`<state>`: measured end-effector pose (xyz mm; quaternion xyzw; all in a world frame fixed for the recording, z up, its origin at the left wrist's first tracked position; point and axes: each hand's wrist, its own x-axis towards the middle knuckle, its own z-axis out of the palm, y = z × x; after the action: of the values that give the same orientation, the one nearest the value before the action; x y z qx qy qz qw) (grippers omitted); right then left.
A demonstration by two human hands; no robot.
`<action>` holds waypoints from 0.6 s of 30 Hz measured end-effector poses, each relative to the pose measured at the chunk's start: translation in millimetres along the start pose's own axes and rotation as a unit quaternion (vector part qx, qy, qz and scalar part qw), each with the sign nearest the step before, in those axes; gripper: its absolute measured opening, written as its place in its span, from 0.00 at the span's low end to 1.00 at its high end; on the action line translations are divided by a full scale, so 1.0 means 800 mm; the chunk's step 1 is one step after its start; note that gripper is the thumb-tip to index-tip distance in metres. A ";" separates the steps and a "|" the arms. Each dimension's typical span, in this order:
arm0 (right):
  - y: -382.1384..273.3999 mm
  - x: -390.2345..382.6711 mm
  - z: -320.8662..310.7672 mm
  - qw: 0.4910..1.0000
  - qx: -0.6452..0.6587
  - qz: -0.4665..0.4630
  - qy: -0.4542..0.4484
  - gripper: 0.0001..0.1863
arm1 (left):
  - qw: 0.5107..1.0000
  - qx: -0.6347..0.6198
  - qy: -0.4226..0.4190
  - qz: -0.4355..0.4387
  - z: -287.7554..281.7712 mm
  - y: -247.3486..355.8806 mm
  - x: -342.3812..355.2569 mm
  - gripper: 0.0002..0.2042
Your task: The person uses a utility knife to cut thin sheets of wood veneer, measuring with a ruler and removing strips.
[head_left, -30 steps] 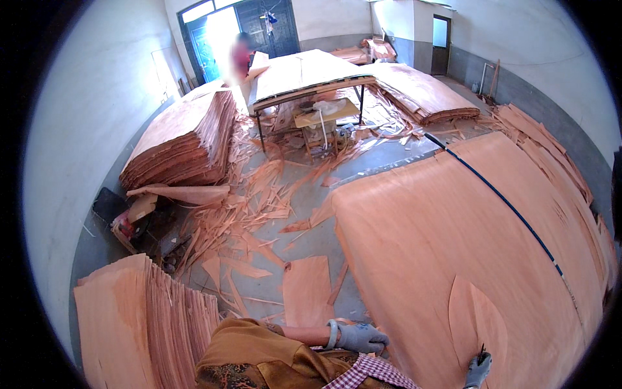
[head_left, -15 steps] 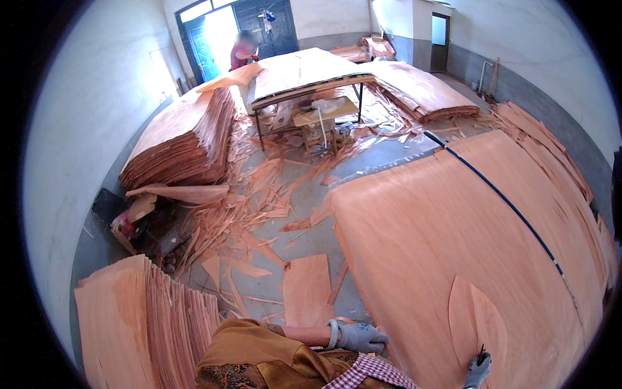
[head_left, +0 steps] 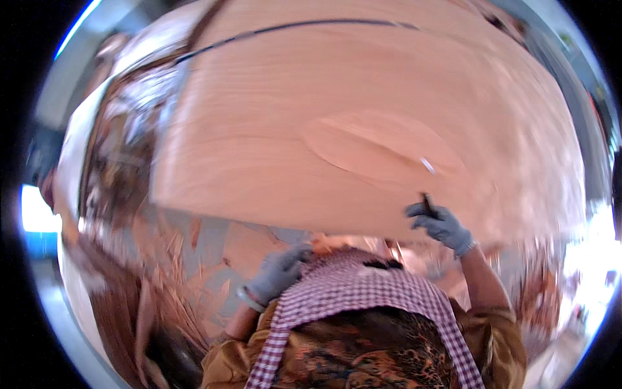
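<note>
My right hand (head_left: 442,227), in a grey glove, closes on a knife (head_left: 426,205) with a dark handle. It is held above the near part of a large stack of wood veneer sheets (head_left: 259,149). A bright sliver, perhaps its blade, shows just past the handle. On the stack lies a loose leaf-shaped veneer piece (head_left: 376,146), beyond my right hand. My left hand (head_left: 278,275), also gloved in grey, is beside my checked apron, short of the stack's near edge. Its fingers are smeared by motion, and I cannot tell whether they hold anything.
A long dark rod (head_left: 311,24) lies across the far part of the stack. Veneer scraps (head_left: 172,266) litter the floor at the left. More veneer (head_left: 116,311) stands at the lower left. The whole view is blurred.
My view has swung right and down, so the veneer stack now lies straight ahead. My left hand has come back beside the apron. The right hand still holds the knife.
</note>
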<state>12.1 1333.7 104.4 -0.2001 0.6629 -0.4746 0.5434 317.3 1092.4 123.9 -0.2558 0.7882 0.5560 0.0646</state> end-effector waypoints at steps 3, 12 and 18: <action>0.090 -0.073 -0.003 0.980 -0.066 -0.097 -0.159 0.21 | 0.999 -0.031 0.001 0.026 0.030 0.006 0.013 0.15; 0.138 -0.167 0.005 0.990 -0.001 0.073 -0.118 0.18 | 0.993 -0.024 -0.044 0.104 0.017 0.028 0.075 0.12; 0.075 -0.157 -0.023 0.981 -0.046 0.119 -0.145 0.13 | 0.985 0.087 0.024 0.147 -0.009 0.024 0.093 0.11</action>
<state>51.9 1467.8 119.5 -0.2110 0.6171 -0.3417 0.6767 245.7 1065.8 114.2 -0.1436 0.8640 0.4823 -0.0149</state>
